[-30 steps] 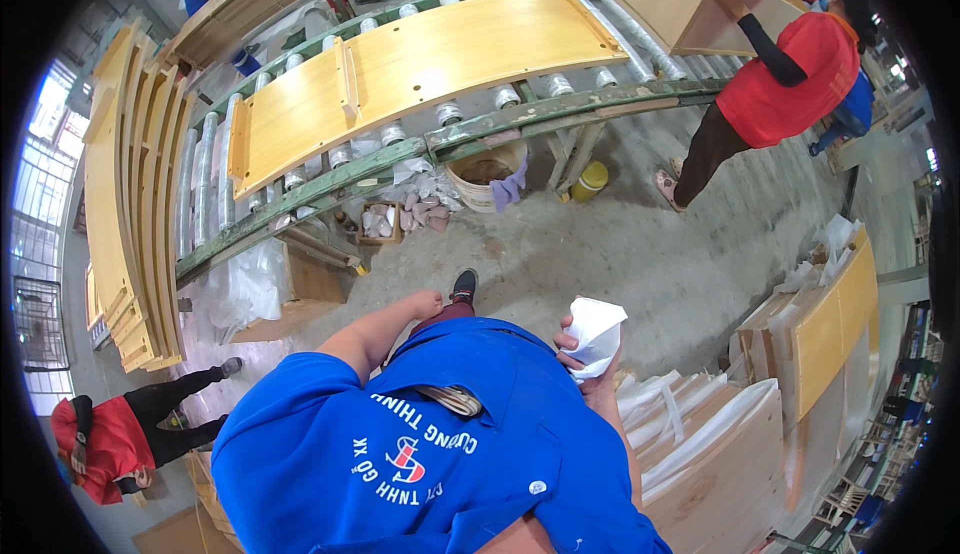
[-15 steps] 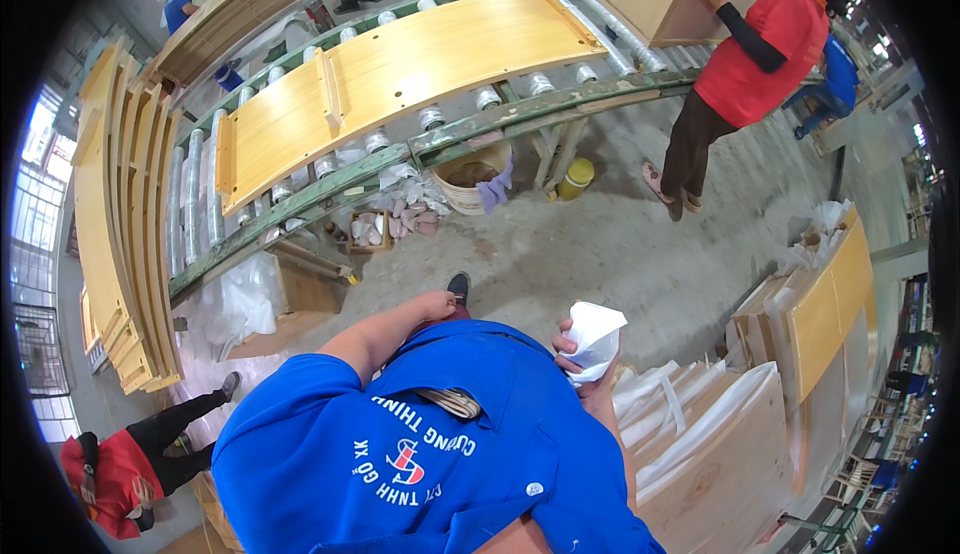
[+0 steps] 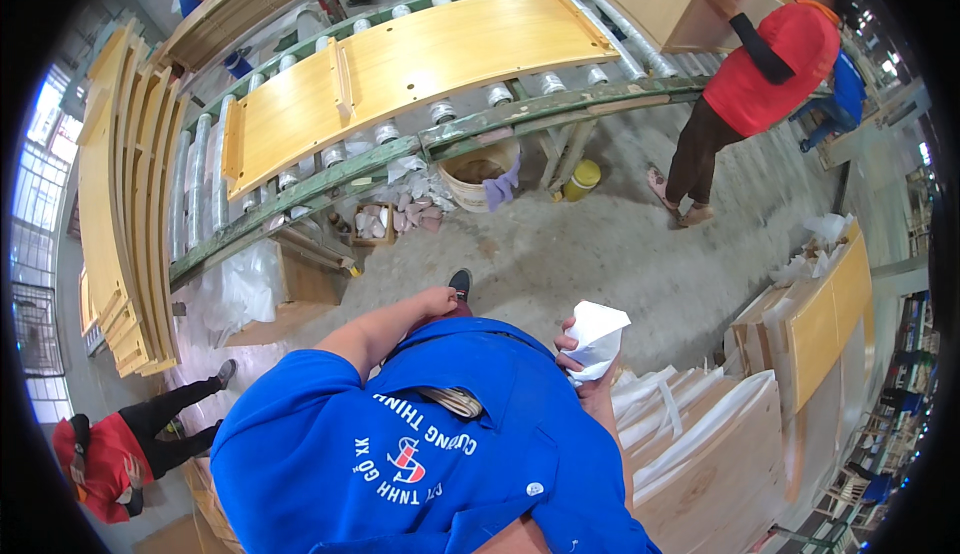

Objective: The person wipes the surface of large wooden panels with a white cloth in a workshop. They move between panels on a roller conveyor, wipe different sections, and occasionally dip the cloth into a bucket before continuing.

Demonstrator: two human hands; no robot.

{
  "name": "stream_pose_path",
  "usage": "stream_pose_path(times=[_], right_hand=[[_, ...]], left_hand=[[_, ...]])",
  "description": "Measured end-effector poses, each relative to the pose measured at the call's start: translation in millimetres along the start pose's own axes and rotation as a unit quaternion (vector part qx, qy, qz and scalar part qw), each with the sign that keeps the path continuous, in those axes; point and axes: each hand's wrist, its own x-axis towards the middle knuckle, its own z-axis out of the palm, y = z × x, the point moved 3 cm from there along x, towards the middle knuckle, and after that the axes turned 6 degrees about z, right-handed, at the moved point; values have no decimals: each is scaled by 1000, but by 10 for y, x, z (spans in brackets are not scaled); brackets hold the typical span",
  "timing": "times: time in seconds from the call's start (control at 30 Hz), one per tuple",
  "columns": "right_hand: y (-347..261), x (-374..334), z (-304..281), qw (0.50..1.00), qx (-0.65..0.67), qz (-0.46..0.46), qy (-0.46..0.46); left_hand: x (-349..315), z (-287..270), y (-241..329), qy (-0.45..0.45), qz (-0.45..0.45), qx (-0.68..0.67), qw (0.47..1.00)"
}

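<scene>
Gripping right hand: fingers wrapped around a creased white paper-like sheet, jutting above them;
Left hand: left of that grip, curled; cannot tell how tightly;
Green-framed roller conveyor: beyond the grip, bearing a long yellow wooden panel

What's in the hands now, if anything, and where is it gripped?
The right hand holds a folded white sheet, paper or cloth I can't tell, by its left side and lower end. Nothing shows in the left hand.

blue short-sleeved shirt, white lettering, red-and-white emblem; maroon trousers; dark shoe.
</scene>
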Motion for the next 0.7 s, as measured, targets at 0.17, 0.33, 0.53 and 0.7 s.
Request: stream_pose_path(times=[0.17,0.33,0.53,0.7], right_hand=[[-7,158,-69,999,-33,-20,28],[-61,523,-170,990,-83,-58,103],[104,1196,-163,959,-253,-51,116],[627,1691,29,936,-335,5,111]], left_hand=[[-3,-159,265,19,42,-171,984],[-169,-358,1119,-81,102,-404,905],[-573,-848,1740,-18,77,-471,878],[-566,-909,1279,163,67,-548,818]])
